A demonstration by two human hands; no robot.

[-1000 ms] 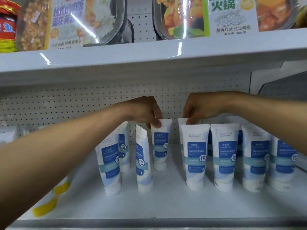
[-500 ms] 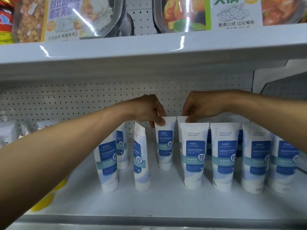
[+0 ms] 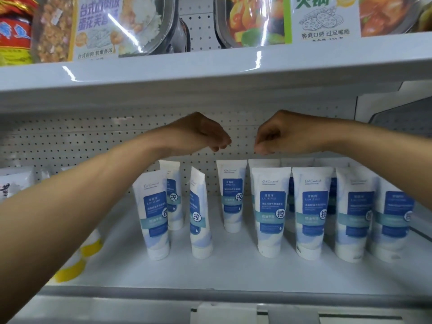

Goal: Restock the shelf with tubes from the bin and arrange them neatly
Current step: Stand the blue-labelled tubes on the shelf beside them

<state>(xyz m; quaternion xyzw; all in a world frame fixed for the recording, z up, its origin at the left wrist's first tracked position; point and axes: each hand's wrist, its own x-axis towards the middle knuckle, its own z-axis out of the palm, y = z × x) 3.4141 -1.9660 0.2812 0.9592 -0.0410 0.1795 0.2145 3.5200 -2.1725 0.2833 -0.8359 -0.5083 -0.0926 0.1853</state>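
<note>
Several white tubes with blue labels stand cap-down on the white shelf (image 3: 233,270). My left hand (image 3: 203,134) hovers above a back-row tube (image 3: 231,195), fingers loosely curled, holding nothing. My right hand (image 3: 280,135) hangs just above another back-row tube (image 3: 264,163), also with nothing in it. A neat front row of tubes (image 3: 312,211) runs to the right. On the left stand three looser tubes; one tube (image 3: 199,213) is turned sideways. The bin is out of view.
A pegboard wall (image 3: 70,146) backs the shelf. The upper shelf (image 3: 210,71) hangs low over my hands and carries food packs (image 3: 105,26). A yellow-and-white item (image 3: 77,260) lies at the left under my forearm. White packets (image 3: 16,183) sit far left.
Both hands let go of the tops of the back-row tubes and rose clear of them. The middle back tube now stands closer to the right group.
</note>
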